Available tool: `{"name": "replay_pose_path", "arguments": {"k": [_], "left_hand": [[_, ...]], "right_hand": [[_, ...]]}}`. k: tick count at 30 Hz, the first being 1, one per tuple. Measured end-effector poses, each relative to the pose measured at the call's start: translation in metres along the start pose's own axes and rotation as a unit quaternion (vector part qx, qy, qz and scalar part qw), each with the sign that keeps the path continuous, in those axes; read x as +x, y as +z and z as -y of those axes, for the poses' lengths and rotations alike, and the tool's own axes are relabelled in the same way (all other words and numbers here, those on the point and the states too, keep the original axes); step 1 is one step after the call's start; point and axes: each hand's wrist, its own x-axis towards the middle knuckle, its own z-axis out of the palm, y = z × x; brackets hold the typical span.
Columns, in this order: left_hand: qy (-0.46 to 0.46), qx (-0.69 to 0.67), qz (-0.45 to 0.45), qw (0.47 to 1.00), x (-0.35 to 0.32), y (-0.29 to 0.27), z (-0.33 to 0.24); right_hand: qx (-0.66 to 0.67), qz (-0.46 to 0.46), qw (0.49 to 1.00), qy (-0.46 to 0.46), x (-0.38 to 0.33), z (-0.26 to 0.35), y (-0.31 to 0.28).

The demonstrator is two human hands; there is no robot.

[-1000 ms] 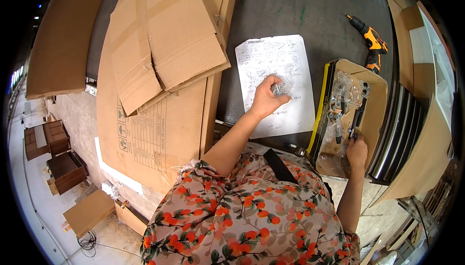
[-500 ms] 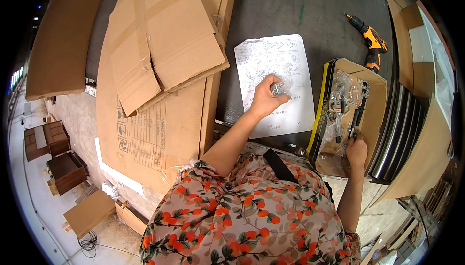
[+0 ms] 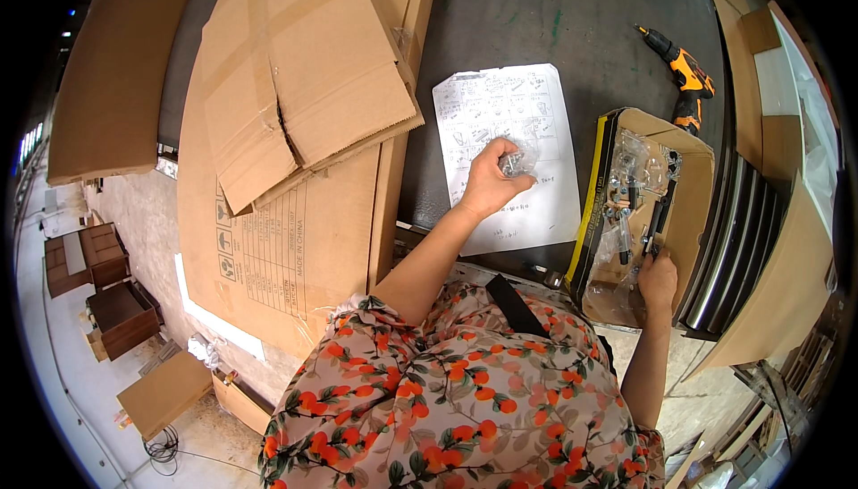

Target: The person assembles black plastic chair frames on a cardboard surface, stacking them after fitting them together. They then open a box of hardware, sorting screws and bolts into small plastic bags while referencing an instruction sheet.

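Over a white sheet (image 3: 527, 212) of printed drawings and text, my left hand (image 3: 490, 183) grips a small clear plastic bag (image 3: 514, 164) of metal hardware, likely screws. To the right stands an open cardboard box (image 3: 695, 212) with a yellow and black edge. My right hand (image 3: 659, 280) reaches over its near part, fingers curled in at the lower end of a long black item (image 3: 659, 218). What those fingertips pinch is too small to make out. Beside that item in the box lie clear plastic bags (image 3: 628, 163) with dark and metal parts.
An orange and black cordless drill (image 3: 686, 78) lies beyond the box on the dark table (image 3: 500, 15). Large flat cartons (image 3: 295, 265) with a folded cardboard piece (image 3: 313, 87) on top fill the left side. Metal rollers (image 3: 728, 248) run along the right of the box.
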Motion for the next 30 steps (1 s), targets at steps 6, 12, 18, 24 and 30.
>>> {"name": "replay_pose_path", "arguments": {"k": [6,12,18,24,30], "left_hand": [[0.009,-0.002,0.001,1.000,0.0001,-0.0005,-0.0016],[-0.003,-0.014,0.007,1.000,-0.0002,-0.0008,-0.0027],[-0.002,0.002,0.005,1.000,0.0001,-0.0010,-0.0017],[-0.007,0.000,0.012,1.000,-0.0004,-0.0011,-0.0020],[0.003,-0.005,0.007,1.000,-0.0002,-0.0005,-0.0012]], "right_hand": [[-0.001,-0.006,1.000,-0.002,-0.0004,-0.0015,0.0019],[-0.005,-0.011,1.000,-0.004,-0.0014,-0.0010,0.0020],[-0.007,-0.012,1.000,0.000,-0.0020,0.0001,0.0020],[-0.005,-0.009,1.000,-0.002,-0.0018,-0.0009,0.0033],[-0.004,-0.010,1.000,-0.002,-0.0023,-0.0006,0.0020]]}}
